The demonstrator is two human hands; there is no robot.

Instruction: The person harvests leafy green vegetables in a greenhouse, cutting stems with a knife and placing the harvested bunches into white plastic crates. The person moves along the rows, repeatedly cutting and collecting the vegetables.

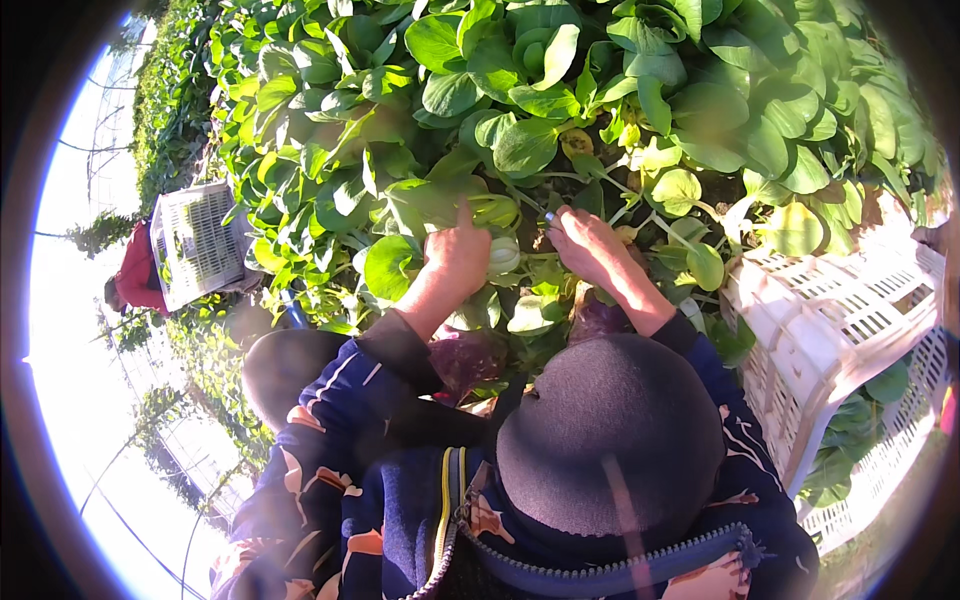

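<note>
My left hand (456,259) is closed around a head of bok choy (504,256), its index finger pointing up along the leaves. The pale stem end sticks out on the right side of the fist. A short way to the right, my right hand (589,241) has its fingers bent around a small tool (550,217). Only a shiny bluish end of that tool shows at the fingertips; the fist hides the rest. Both hands are low among leaf stalks and yellowing leaves (677,191) at the near edge of the bok choy bed (517,82).
White slatted plastic crates (806,330) stand at my right, with green leaves (844,442) visible inside the lower one. Another white crate (196,240) is at the left, beside a person in a red top (141,266). My bent knees (611,435) are close below my hands.
</note>
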